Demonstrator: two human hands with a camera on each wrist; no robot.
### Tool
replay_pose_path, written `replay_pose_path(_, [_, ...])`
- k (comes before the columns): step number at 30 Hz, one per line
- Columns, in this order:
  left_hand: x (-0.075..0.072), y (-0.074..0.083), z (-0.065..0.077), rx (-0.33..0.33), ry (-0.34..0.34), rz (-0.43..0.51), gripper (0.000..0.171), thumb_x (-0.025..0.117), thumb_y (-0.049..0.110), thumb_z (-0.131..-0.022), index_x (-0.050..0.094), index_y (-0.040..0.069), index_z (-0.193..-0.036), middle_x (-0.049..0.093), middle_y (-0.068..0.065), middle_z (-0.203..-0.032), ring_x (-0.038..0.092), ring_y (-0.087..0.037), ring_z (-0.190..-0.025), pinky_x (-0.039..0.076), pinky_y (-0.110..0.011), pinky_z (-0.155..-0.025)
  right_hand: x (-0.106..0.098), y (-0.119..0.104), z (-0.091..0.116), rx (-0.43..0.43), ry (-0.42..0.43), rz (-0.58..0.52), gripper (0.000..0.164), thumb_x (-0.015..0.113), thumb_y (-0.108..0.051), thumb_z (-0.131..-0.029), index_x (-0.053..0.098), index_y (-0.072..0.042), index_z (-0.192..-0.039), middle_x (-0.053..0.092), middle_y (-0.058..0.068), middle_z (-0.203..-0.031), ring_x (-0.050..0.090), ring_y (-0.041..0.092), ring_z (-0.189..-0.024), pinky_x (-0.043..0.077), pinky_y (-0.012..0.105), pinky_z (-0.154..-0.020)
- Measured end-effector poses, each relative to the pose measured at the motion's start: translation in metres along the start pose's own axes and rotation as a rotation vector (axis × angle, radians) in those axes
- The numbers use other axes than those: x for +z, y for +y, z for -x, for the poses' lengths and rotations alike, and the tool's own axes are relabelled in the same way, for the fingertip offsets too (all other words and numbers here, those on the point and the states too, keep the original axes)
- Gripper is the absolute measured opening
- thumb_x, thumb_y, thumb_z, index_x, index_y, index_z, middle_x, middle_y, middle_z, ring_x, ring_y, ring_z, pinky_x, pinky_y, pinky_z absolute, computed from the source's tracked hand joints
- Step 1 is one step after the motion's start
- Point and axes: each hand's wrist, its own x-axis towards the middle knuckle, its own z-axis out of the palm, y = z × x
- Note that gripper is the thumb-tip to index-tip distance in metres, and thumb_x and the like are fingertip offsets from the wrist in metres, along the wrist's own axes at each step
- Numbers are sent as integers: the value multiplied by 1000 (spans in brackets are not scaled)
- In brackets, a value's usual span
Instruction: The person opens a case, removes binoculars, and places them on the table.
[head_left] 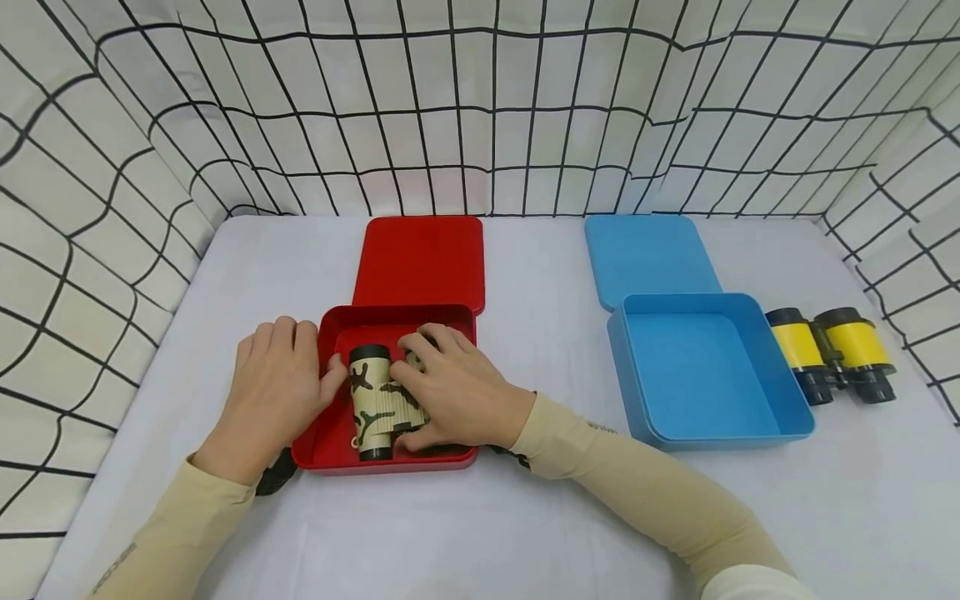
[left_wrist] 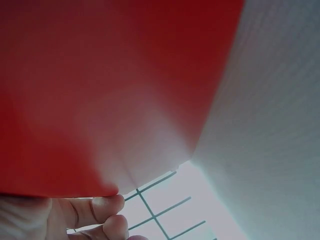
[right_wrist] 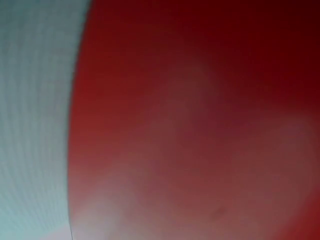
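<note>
A pair of camouflage binoculars (head_left: 371,398) lies inside an open red box (head_left: 322,452). My right hand (head_left: 467,390) grips its right barrel, with the fingers curled over it from the right; the hand hides most of that side. At the box's left wall is my left hand (head_left: 273,383), its thumb over the rim and its fingers along the outside. The left wrist view shows these fingers (left_wrist: 107,207) against the red wall. Only blurred red wall and pale cloth fill the right wrist view, with no fingers visible.
Behind the red box lies a red lid (head_left: 420,262). To the right stands a blue box (head_left: 705,367) with a blue lid (head_left: 648,254) behind it. Yellow and black binoculars (head_left: 855,342) lie beside the blue box. A black grid-patterned cloth (head_left: 472,108) encloses the white table.
</note>
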Motion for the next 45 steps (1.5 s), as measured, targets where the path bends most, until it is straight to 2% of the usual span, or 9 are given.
replay_pose_path(8, [0,0,1,-7,-16,2,31,64,20,-87,51,-7,-90,49,-23,-80,46,-38,-73,39,-48,-66,1,0,0,-32,37,31,70,68,-78,-77,63,-21,-118,61,2,-129,52,23,-124,50,35,-108])
replay_pose_path(17, [-1,0,0,-4,-31,1,31,66,20,-87,51,-7,-91,49,-23,-80,46,-37,-73,39,-47,-66,1,-1,1,-36,27,48,70,67,-78,-78,62,-20,-118,62,0,-127,53,25,-124,49,40,-109])
replay_pose_path(25, [-1,1,0,-7,-35,1,32,66,21,-87,51,-7,-90,49,-23,-80,46,-37,-72,39,-47,-65,0,-1,1,-25,0,48,78,66,-85,-76,61,-20,-119,61,-1,-128,51,24,-127,47,41,-111])
replay_pose_path(38, [-2,1,1,-24,-57,1,33,66,22,-88,51,-6,-91,48,-22,-80,47,-37,-74,38,-47,-66,-2,-1,0,-12,-5,37,73,70,-80,-76,64,-22,-119,62,-2,-128,52,26,-128,48,41,-111])
replay_pose_path(45, [-1,0,0,1,-27,2,30,65,20,-87,50,-6,-89,48,-22,-79,46,-37,-73,39,-47,-66,0,-2,0,-18,-1,53,71,68,-80,-77,63,-24,-120,62,-3,-127,52,26,-125,49,41,-106])
